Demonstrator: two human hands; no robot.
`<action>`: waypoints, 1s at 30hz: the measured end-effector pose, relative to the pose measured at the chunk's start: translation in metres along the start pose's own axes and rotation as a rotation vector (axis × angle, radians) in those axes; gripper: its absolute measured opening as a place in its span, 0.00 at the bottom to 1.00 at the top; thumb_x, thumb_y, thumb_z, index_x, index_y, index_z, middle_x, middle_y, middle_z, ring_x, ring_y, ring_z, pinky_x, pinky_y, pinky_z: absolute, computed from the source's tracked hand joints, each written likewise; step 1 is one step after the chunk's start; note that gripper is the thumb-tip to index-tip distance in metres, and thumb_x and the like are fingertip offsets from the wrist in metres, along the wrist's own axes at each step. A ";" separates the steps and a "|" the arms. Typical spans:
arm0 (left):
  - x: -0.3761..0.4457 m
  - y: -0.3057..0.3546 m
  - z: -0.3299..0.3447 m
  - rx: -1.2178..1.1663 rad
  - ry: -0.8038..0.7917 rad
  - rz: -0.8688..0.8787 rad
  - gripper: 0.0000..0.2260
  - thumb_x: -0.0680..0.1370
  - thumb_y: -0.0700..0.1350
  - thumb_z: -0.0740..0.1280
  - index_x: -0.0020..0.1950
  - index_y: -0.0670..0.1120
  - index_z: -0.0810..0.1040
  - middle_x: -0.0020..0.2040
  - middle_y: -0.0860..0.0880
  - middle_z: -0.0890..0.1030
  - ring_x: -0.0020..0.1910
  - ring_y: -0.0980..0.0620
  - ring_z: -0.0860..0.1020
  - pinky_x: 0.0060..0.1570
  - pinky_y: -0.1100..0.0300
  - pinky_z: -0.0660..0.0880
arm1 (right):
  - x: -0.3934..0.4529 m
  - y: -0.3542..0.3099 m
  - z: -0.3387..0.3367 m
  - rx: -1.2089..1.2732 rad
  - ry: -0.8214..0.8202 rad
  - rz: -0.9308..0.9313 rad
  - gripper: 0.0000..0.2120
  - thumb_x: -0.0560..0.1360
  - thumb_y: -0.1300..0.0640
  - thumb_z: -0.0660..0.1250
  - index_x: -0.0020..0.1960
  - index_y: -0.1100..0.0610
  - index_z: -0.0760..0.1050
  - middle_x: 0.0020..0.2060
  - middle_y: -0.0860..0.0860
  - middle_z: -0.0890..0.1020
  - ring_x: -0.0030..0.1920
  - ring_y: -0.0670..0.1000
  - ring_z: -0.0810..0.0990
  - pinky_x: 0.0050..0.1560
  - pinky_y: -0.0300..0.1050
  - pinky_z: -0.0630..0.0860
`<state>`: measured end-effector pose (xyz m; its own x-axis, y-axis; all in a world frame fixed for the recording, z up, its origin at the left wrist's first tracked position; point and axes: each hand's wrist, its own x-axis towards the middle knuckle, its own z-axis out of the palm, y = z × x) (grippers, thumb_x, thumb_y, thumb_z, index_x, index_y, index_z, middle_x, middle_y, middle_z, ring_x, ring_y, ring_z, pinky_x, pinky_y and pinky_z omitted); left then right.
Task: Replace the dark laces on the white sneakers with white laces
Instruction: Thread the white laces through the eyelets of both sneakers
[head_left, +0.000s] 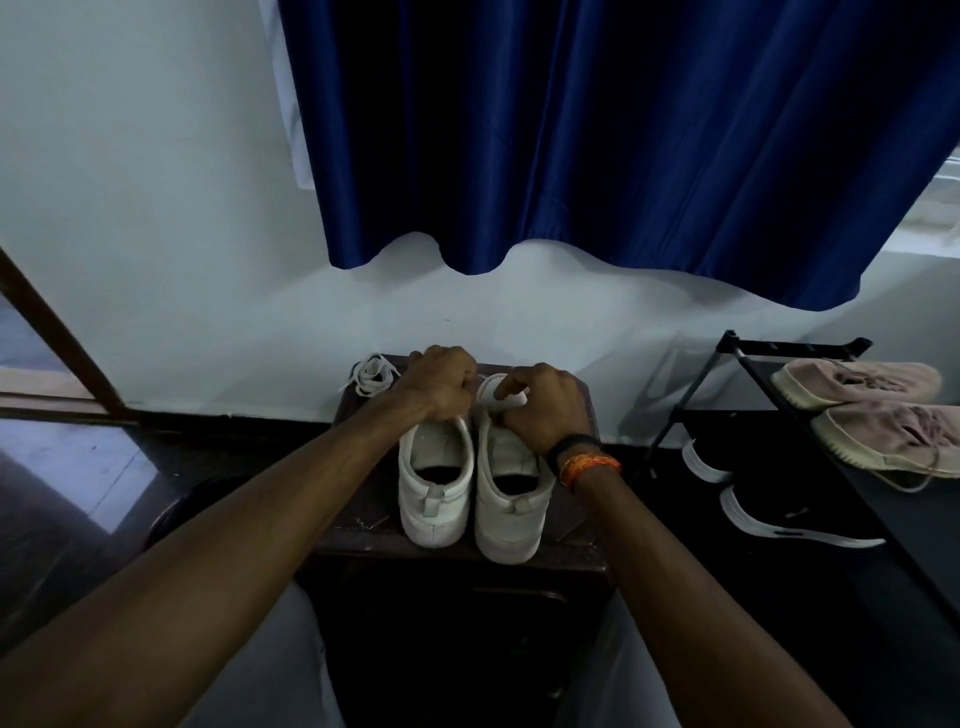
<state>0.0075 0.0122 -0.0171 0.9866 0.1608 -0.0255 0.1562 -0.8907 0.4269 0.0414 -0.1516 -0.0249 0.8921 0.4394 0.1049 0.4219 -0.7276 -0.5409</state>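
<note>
Both hands are over the front of the two white sneakers, fingers curled. Left hand (444, 382) sits on the lace area of the left sneaker (435, 478); what its fingers grip is hidden. Right hand (540, 402) sits on the right sneaker (511, 493), fingers bent and pinching at the tongue or a white lace; I cannot tell which. Behind, a blue curtain (597, 135) hangs on a pale wall. At right, a black rack (748, 374) holds two pink shoes (857, 382) and two black shoes (779, 512). The sneakers stand side by side, heels toward the camera, on a dark stool (457, 558). A coiled white lace (371, 376) lies on the stool's far left corner, just beside the left hand. The right wrist wears a black band (571, 447) and an orange thread (589, 467).
</note>
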 end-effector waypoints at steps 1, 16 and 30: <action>0.000 -0.001 -0.002 -0.021 0.003 -0.017 0.04 0.75 0.38 0.68 0.44 0.43 0.82 0.47 0.46 0.84 0.51 0.44 0.79 0.58 0.50 0.73 | -0.004 0.001 0.001 -0.024 0.033 0.000 0.05 0.67 0.54 0.77 0.43 0.49 0.84 0.49 0.51 0.85 0.51 0.53 0.82 0.47 0.38 0.72; 0.004 -0.026 -0.083 -0.503 0.452 -0.278 0.05 0.78 0.38 0.66 0.43 0.41 0.78 0.42 0.42 0.85 0.41 0.47 0.84 0.45 0.52 0.83 | -0.020 0.001 0.004 0.069 0.183 0.218 0.08 0.67 0.62 0.67 0.39 0.51 0.81 0.46 0.52 0.85 0.49 0.59 0.82 0.49 0.45 0.76; -0.020 0.050 -0.077 -1.268 0.091 0.002 0.08 0.83 0.33 0.57 0.48 0.43 0.70 0.46 0.33 0.85 0.40 0.43 0.83 0.44 0.52 0.82 | 0.002 -0.018 -0.004 0.325 -0.055 -0.060 0.15 0.74 0.46 0.75 0.57 0.52 0.84 0.55 0.45 0.85 0.52 0.47 0.84 0.57 0.51 0.81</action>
<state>-0.0081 -0.0026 0.0744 0.9723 0.2333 0.0170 -0.0486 0.1304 0.9903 0.0361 -0.1397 -0.0120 0.8536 0.5105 0.1041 0.3918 -0.4973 -0.7741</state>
